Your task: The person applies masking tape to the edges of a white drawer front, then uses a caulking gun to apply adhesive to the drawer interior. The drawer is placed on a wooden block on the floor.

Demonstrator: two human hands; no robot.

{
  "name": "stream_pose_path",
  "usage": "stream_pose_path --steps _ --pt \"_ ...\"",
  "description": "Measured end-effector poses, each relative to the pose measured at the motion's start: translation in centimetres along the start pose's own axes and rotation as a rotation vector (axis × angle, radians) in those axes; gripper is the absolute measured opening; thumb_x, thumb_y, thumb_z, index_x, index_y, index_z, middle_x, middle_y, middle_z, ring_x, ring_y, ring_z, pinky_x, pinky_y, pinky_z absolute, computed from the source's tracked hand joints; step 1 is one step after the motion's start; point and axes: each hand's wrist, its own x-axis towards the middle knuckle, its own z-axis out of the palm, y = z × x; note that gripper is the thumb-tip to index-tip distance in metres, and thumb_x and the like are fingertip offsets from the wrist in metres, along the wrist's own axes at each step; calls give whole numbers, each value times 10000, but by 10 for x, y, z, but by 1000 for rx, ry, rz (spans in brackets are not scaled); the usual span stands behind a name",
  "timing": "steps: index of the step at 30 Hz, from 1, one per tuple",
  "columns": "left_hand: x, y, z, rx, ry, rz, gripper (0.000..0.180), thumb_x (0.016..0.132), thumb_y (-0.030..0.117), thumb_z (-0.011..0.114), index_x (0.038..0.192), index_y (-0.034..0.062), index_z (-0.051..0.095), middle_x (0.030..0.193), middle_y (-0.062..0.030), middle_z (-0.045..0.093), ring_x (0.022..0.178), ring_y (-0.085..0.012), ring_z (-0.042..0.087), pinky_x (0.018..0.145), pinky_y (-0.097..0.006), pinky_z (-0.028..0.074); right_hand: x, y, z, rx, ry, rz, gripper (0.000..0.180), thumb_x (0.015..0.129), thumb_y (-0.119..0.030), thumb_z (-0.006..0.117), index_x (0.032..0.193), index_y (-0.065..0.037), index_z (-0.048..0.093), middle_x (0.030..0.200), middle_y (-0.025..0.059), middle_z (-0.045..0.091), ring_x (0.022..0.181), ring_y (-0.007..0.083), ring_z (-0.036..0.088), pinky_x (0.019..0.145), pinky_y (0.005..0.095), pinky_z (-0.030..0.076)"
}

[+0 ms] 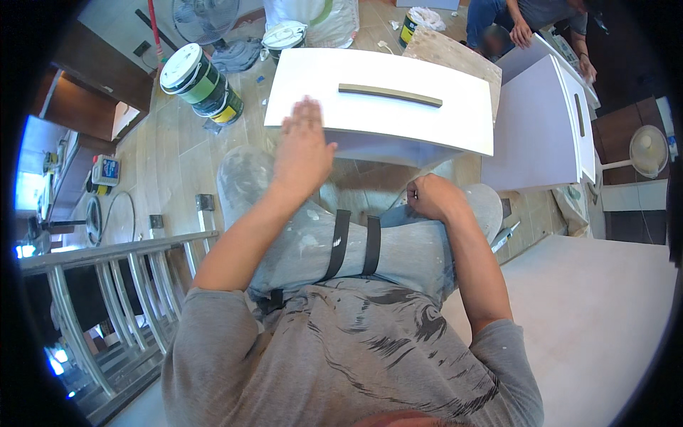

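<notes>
I have the white drawer (398, 121) just ahead of the knees (242, 178), its front panel with a brass-toned bar handle (390, 95) facing up. My left hand (304, 146) lies flat over the panel's left end, fingers extended, slightly blurred, grasping nothing. My right hand (434, 197) sits near the right knee, fingers curled in; I can't tell whether they pinch anything. The panel's right edge comes close to a second white drawer (526, 135), with a co-worker's hand (521, 33) at its far edge. Wood-look floor (160, 156) separates the left edge from stacked paint buckets (191, 77), labelled green and yellow; a jug (106, 171) wears a blue label.
</notes>
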Motion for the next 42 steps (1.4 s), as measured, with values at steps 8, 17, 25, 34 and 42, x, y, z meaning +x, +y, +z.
stream_pose_path --steps 8,17,25,34,42 --pt "-40 50 -21 -587 -463 212 479 959 202 666 1372 -22 576 1433 -240 561 1387 -393 494 1227 -497 312 3 2 3 -25 39 -46 218 857 -162 614 948 -57 781 990 233 737 939 409 709 857 494 570" --pt "-115 -53 -58 -133 -273 141 384 942 292 692 1294 139 704 1433 -73 625 1425 -273 481 1265 -533 179 -2 10 12 83 105 -44 235 842 -47 603 993 -64 782 1045 224 740 973 398 711 855 474 576" --pt "-115 -97 -44 -329 209 -189 685 889 355 770 1491 120 545 1572 -192 470 1485 -384 384 1230 -502 261 7 10 18 228 209 -117 287 783 84 614 994 -9 783 961 202 762 914 329 739 823 408 588" --pt "-134 -88 -40 -497 357 -536 680 877 261 816 1454 30 540 1429 -221 575 1316 -336 556 1123 -410 415 -12 -7 -12 538 325 -208 118 843 -115 798 879 -15 746 664 84 679 600 140 620 575 308 481" --pt "-144 -79 -54 -629 400 -395 387 930 97 739 1298 2 667 1179 -126 702 1093 -196 658 979 -340 498 -30 61 -39 946 794 -73 202 981 -189 733 828 -73 669 624 -76 491 554 14 359 522 210 274"
